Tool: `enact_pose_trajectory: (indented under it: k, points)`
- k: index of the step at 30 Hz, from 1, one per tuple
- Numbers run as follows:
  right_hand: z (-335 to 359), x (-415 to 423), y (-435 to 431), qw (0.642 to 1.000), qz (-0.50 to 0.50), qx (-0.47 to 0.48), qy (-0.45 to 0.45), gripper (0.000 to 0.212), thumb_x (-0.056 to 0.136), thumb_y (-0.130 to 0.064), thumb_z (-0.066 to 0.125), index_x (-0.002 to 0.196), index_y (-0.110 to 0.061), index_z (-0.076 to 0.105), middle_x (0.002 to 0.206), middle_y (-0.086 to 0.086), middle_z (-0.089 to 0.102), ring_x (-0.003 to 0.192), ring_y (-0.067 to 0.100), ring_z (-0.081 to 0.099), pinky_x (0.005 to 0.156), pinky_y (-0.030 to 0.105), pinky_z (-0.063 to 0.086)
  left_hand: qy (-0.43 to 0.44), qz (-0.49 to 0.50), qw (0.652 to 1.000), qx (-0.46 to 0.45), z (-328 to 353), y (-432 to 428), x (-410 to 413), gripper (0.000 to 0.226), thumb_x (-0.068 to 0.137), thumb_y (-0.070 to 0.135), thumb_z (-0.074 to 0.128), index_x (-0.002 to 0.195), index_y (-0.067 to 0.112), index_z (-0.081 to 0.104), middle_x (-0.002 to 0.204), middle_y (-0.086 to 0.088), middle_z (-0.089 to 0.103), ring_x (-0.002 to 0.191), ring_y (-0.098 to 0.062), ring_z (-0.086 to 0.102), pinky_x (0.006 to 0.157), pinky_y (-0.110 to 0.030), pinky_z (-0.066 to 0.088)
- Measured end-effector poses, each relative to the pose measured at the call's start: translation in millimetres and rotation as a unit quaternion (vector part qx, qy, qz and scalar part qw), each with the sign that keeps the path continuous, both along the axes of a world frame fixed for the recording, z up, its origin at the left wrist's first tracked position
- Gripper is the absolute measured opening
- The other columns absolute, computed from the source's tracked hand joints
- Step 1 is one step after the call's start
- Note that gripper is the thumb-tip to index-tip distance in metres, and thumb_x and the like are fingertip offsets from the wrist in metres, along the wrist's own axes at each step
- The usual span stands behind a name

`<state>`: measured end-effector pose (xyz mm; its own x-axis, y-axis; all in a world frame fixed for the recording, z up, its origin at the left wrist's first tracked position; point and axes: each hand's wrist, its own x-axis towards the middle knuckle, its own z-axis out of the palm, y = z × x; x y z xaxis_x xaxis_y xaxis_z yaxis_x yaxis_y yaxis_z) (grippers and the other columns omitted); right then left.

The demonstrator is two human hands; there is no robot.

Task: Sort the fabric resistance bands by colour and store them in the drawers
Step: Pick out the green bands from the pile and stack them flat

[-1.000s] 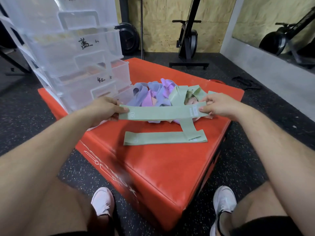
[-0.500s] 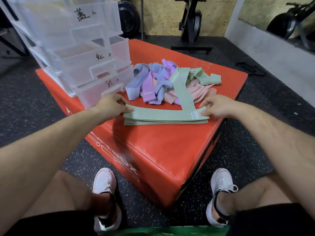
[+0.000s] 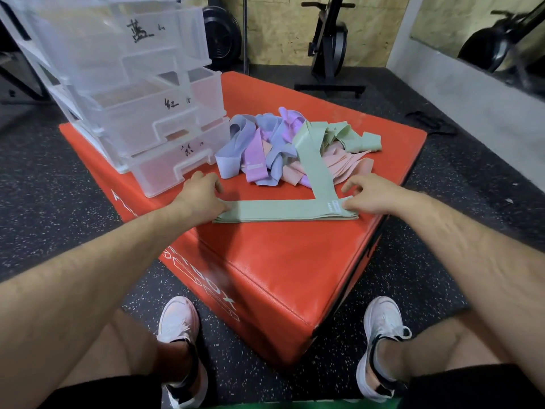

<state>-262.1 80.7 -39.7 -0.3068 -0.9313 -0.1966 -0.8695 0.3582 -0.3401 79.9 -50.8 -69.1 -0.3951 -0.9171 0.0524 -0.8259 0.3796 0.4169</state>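
Note:
A pale green band (image 3: 280,210) lies flat on top of another green one near the front of the red padded box (image 3: 265,276). My left hand (image 3: 203,193) holds its left end. My right hand (image 3: 374,196) pinches its labelled right end, the index finger lifted. A third green band (image 3: 312,160) runs from the stack back into a loose pile of blue (image 3: 233,149), purple (image 3: 256,160), pink (image 3: 345,166) and green bands. The clear plastic drawer unit (image 3: 141,119) with handwritten labels stands on the box's left side, its drawers pushed in.
Black speckled rubber floor surrounds the box. An exercise machine (image 3: 327,45) and a weight plate (image 3: 221,36) stand by the plywood wall behind. My white shoes (image 3: 177,323) are planted in front of the box. A mirror hangs on the right wall.
Both hands brought the stretched green band down and toward me, laying it on the green band that lay flat on the box. My head dipped, so the view shifted downward.

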Motion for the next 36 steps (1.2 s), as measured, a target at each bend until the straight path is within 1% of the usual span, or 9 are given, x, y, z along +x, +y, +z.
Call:
enact_pose_trajectory:
  k: [4,9,17,20,23,26,29,32,36]
  points:
    - [5,11,-15,1.000,-0.017,-0.014,0.009,0.026,0.084,-0.046,0.065,0.102,-0.027,0.066,0.103,-0.009,0.063,0.101,0.018,0.058,0.091,0.036,0.049,0.032,-0.127,0.987,-0.096,9,10,-32,0.001,0.079,0.017,0.066,0.079,0.016,0.065,0.087,-0.003,0.060,0.088,-0.025,0.056,0.081,-0.039,0.049]
    - [-2,24,-35,0.997,-0.049,0.034,0.057,0.040,0.077,-0.058,0.059,0.064,-0.021,0.049,0.071,-0.005,0.052,0.083,0.026,0.054,0.057,0.032,0.035,0.077,-0.224,0.971,-0.017,11,33,-98,0.013,0.082,0.031,0.063,0.090,0.022,0.069,0.094,0.006,0.059,0.087,-0.009,0.053,0.079,-0.022,0.042]
    - [-1,22,-49,0.991,-0.101,-0.037,-0.074,0.021,0.088,-0.026,0.068,0.075,-0.017,0.055,0.076,0.001,0.056,0.079,0.022,0.055,0.075,0.034,0.050,0.095,-0.176,0.979,0.046,11,31,-148,0.021,0.090,0.031,0.063,0.105,0.017,0.064,0.097,0.006,0.064,0.089,-0.012,0.059,0.073,-0.022,0.042]
    - [7,19,-49,0.956,-0.123,-0.140,-0.228,0.032,0.089,-0.019,0.071,0.068,-0.020,0.047,0.071,0.000,0.053,0.064,0.016,0.050,0.058,0.027,0.041,0.166,-0.145,0.973,0.064,18,30,-154,0.019,0.091,0.031,0.061,0.108,0.023,0.057,0.094,0.004,0.060,0.076,-0.008,0.057,0.065,-0.023,0.045]
    - [18,20,-52,0.880,-0.168,-0.194,-0.400,0.021,0.092,-0.014,0.070,0.079,-0.016,0.054,0.073,0.006,0.062,0.059,0.016,0.059,0.047,0.023,0.049,0.257,-0.106,0.955,0.102,29,30,-155,0.021,0.090,0.033,0.062,0.105,0.030,0.048,0.088,0.001,0.064,0.069,-0.013,0.060,0.068,-0.034,0.052]
    - [27,21,-59,0.842,-0.187,-0.202,-0.464,0.007,0.092,-0.017,0.070,0.090,-0.015,0.064,0.078,0.008,0.066,0.058,0.013,0.062,0.049,0.028,0.051,0.329,-0.094,0.928,0.148,44,31,-152,0.029,0.091,0.022,0.065,0.112,0.029,0.047,0.083,0.003,0.067,0.064,-0.010,0.065,0.065,-0.030,0.051]
    - [35,29,-63,0.814,-0.199,-0.222,-0.499,0.003,0.092,-0.013,0.069,0.091,-0.012,0.066,0.067,0.001,0.062,0.047,0.004,0.055,0.038,0.019,0.035,0.357,-0.120,0.913,0.156,57,31,-145,0.048,0.084,0.008,0.071,0.121,0.028,0.050,0.106,-0.005,0.064,0.083,-0.016,0.065,0.059,-0.019,0.052]
    - [40,37,-64,0.804,-0.206,-0.242,-0.503,0.010,0.088,-0.012,0.072,0.082,-0.012,0.065,0.060,-0.001,0.059,0.052,0.010,0.050,0.040,0.019,0.033,0.289,-0.146,0.943,0.077,60,29,-137,0.047,0.081,0.002,0.068,0.119,0.027,0.055,0.112,-0.002,0.055,0.080,-0.015,0.060,0.056,-0.017,0.049]
    - [45,44,-59,0.825,-0.159,-0.255,-0.479,0.014,0.089,-0.012,0.072,0.096,-0.019,0.063,0.082,0.002,0.068,0.062,0.010,0.060,0.049,0.023,0.039,0.261,-0.135,0.950,-0.102,57,22,-128,0.012,0.087,0.025,0.073,0.096,0.019,0.069,0.117,0.001,0.047,0.098,-0.009,0.050,0.080,-0.009,0.040]
